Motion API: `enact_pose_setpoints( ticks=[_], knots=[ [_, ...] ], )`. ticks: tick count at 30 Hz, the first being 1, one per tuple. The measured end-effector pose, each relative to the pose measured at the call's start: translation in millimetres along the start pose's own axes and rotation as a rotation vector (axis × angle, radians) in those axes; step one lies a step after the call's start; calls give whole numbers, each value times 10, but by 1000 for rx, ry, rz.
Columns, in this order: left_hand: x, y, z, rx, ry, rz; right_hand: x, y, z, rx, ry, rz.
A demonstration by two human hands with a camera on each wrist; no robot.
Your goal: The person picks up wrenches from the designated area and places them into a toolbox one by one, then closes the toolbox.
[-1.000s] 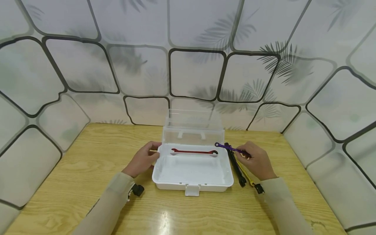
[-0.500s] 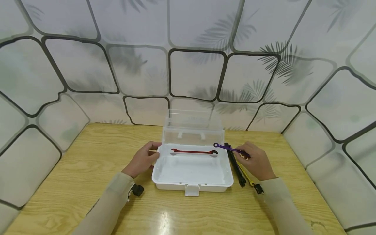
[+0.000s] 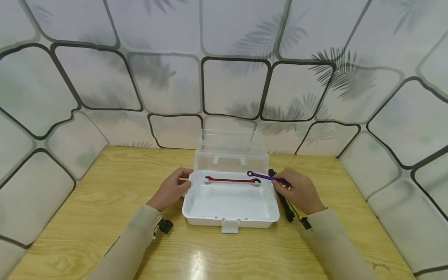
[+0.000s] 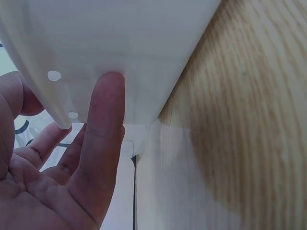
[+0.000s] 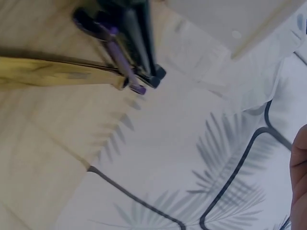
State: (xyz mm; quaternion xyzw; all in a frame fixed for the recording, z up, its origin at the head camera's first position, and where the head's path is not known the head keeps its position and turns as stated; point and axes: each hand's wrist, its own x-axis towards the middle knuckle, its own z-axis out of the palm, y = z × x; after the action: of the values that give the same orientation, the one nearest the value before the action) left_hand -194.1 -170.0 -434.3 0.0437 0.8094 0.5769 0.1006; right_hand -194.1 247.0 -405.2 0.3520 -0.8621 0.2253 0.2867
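Left hand grips white box at its left side, right hand pinches purple wrench over the box's right rim; best held level, clear of red wrench lying inside.

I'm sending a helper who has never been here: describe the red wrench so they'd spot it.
On the wooden table stands a white box, its clear lid raised at the back. Inside, near the back, the red wrench lies crosswise. Its colour sets it apart from the purple wrench held in the right hand.
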Motion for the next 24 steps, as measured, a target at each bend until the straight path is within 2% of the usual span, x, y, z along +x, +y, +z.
enact_pose_setpoints(
  ticks=[9,16,24],
  knots=[
    [-15,26,3,4,0,-18,346,-159,14,29,-98,-112],
    [-13,24,-1,9,6,-27,619,-267,168,42,-200,-135],
    [-17,39,1,3,1,-20,808,-387,296,3,-256,-147]
  ],
)
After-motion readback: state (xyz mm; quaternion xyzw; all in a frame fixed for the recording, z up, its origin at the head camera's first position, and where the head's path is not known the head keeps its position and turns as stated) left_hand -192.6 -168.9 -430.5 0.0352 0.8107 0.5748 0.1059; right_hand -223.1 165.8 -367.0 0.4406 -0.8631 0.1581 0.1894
